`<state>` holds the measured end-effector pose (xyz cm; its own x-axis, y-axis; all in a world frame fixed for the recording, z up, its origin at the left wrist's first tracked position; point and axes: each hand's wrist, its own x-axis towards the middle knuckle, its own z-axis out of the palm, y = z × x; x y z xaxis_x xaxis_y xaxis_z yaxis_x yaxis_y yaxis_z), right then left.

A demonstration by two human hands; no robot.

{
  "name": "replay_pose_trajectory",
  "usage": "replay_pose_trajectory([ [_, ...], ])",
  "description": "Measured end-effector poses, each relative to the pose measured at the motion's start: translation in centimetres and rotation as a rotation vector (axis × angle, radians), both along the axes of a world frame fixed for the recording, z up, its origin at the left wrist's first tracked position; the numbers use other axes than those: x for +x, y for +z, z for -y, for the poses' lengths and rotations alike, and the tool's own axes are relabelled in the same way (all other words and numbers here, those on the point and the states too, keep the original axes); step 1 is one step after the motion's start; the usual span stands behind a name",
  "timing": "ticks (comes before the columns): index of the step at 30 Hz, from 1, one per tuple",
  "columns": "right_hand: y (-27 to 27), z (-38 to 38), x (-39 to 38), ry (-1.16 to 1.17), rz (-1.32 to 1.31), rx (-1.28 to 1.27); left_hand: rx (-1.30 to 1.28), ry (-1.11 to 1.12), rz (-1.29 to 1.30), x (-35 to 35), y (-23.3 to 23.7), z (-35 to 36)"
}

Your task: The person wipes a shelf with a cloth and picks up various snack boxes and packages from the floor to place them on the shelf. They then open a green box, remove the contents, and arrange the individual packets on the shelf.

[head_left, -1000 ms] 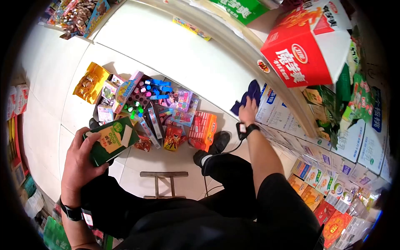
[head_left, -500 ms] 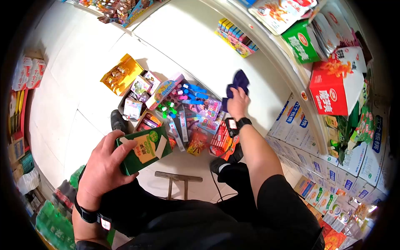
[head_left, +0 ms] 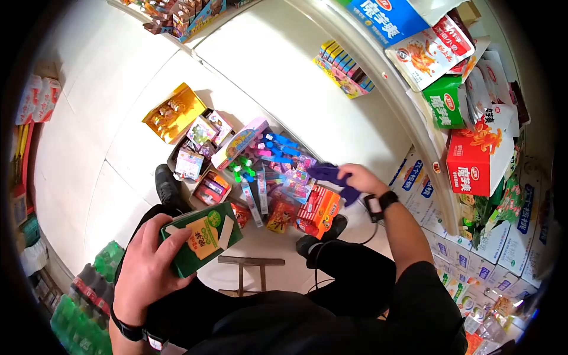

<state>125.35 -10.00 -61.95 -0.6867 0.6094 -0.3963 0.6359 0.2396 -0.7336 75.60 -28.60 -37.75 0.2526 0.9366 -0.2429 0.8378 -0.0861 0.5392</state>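
My left hand (head_left: 148, 260) is closed around a dark green box (head_left: 204, 236) with a tan label, held above my lap. Pinched in my right hand (head_left: 362, 177) is a dark purple cloth (head_left: 329, 173), hanging off the near edge of the white shelf board (head_left: 254, 65). Just left of the cloth lies a pile of colourful packets (head_left: 296, 183) with blue and green capped tubes (head_left: 277, 147) on top. An orange and red box (head_left: 319, 210) sits below the cloth, near my foot.
A yellow open box (head_left: 177, 112) stands left of the pile. On the board is a display box of small packs (head_left: 344, 68). Snack boxes (head_left: 473, 154) fill the right shelf above white cartons (head_left: 414, 183). A wooden stool (head_left: 251, 261) stands between my legs; green bottles (head_left: 74, 316) are at lower left.
My right hand has drawn the cloth off the board's surface, toward me and to the right. My left hand keeps hold of the green box. The view has shifted slightly.
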Motion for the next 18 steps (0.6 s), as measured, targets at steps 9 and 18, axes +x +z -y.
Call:
replay_pose_trajectory([
  [9, -8.2, 2.0, 8.6, -0.874, 0.215, 0.524, -0.071, 0.03, 0.027, -0.1, 1.0, 0.5],
  [18, -7.9, -13.7, -6.2, -0.74, 0.388, 0.665, -0.089, -0.01, 0.022, -0.2, -0.2, -0.6],
])
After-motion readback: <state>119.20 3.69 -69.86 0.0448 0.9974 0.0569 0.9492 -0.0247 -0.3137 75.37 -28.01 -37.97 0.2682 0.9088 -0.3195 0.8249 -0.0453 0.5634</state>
